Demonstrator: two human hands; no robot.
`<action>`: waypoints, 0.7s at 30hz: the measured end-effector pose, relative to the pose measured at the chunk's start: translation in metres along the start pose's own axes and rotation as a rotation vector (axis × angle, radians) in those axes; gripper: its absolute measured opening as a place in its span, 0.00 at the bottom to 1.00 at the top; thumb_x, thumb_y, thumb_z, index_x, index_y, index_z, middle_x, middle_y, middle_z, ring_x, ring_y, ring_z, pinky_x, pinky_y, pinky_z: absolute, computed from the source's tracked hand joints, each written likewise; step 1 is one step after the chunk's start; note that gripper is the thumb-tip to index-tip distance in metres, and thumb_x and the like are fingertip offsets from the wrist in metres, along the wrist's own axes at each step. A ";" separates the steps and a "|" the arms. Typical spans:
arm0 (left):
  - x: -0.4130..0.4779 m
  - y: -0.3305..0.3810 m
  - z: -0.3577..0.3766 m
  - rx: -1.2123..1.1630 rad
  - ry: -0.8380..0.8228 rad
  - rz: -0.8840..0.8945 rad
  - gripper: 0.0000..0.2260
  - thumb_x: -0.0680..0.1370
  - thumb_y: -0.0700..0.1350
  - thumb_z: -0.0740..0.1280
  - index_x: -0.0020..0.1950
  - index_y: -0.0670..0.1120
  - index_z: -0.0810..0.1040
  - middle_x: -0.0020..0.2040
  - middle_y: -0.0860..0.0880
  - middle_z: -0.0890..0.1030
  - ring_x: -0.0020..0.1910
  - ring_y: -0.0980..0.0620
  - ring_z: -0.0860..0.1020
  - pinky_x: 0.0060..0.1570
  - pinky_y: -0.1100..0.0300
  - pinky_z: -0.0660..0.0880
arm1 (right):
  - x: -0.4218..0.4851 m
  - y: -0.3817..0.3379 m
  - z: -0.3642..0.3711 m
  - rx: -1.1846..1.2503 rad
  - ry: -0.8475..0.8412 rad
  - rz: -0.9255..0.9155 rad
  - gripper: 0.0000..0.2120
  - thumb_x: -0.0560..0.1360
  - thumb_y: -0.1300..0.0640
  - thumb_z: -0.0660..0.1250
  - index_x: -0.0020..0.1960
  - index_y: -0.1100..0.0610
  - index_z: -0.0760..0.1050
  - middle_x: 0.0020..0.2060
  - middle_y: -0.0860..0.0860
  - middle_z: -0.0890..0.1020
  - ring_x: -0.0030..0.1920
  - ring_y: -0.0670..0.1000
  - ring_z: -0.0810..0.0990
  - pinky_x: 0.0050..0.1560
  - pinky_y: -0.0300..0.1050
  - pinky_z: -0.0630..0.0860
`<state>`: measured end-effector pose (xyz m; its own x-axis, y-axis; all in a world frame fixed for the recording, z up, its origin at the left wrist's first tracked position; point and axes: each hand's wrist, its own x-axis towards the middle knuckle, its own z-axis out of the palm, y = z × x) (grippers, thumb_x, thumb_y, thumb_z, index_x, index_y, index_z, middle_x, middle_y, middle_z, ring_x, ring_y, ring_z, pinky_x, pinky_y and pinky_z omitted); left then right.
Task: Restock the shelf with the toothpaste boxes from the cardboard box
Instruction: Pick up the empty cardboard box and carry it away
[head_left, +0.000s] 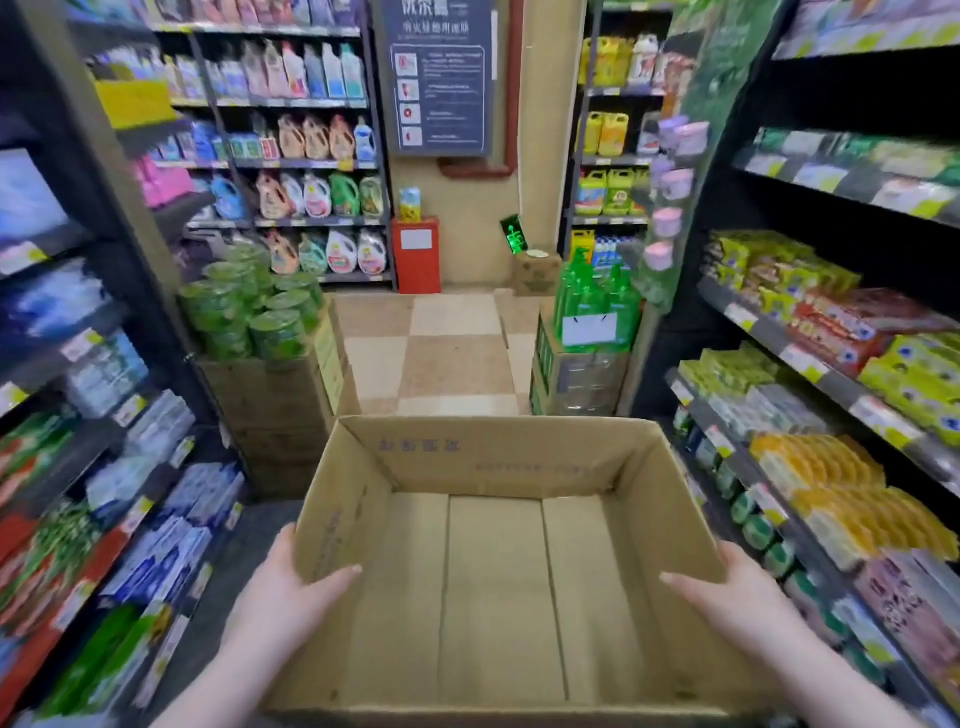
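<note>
Two shop shelves fill the sides of the frame. The left shelf (98, 218) carries blurred blue, white and green packs. The right shelf (810, 364) carries green, red and yellow cartons. Their print is too blurred to tell which are toothpaste boxes.

A checked tile floor (447, 353) runs up the middle to a back rack of detergent bottles (311, 140).

The cardboard box (493, 457) sits at lower centre, held up in the aisle with its top open. Its inside shows only the bare bottom flaps.

Above it, to the left, green tubs (249, 312) are stacked on brown cartons. To the right, green pump bottles (597, 301) stand on another carton. A red cabinet (415, 254) stands against the far wall.

The left hand (291, 587) grips the box's left wall near the lower corner, thumb inside and fingers outside. The right hand (727, 592) grips the right wall the same way.
</note>
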<state>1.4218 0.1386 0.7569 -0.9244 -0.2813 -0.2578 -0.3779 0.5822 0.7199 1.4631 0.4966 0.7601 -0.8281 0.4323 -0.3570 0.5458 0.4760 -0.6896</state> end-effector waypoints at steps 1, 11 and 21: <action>0.022 0.011 0.004 -0.001 0.026 -0.020 0.33 0.68 0.54 0.72 0.69 0.49 0.63 0.62 0.44 0.76 0.58 0.42 0.75 0.57 0.49 0.73 | 0.027 -0.014 0.000 -0.014 -0.023 -0.010 0.27 0.68 0.50 0.72 0.63 0.57 0.68 0.51 0.54 0.78 0.50 0.55 0.76 0.54 0.48 0.74; 0.243 0.080 0.025 -0.023 0.155 -0.102 0.33 0.68 0.55 0.71 0.69 0.50 0.62 0.61 0.46 0.76 0.57 0.43 0.76 0.53 0.51 0.74 | 0.270 -0.168 0.047 -0.070 -0.140 -0.100 0.20 0.66 0.48 0.72 0.53 0.51 0.69 0.46 0.51 0.79 0.49 0.56 0.78 0.53 0.52 0.76; 0.510 0.199 0.028 0.021 0.130 -0.039 0.35 0.70 0.53 0.71 0.72 0.48 0.59 0.65 0.45 0.74 0.57 0.44 0.75 0.47 0.55 0.69 | 0.484 -0.312 0.086 -0.020 -0.071 -0.034 0.27 0.66 0.51 0.74 0.61 0.57 0.70 0.47 0.54 0.77 0.49 0.55 0.76 0.51 0.49 0.73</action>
<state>0.8740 0.1323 0.7504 -0.8950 -0.3995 -0.1983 -0.4154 0.5848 0.6967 0.8813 0.4914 0.7480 -0.8530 0.3606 -0.3774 0.5187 0.5054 -0.6896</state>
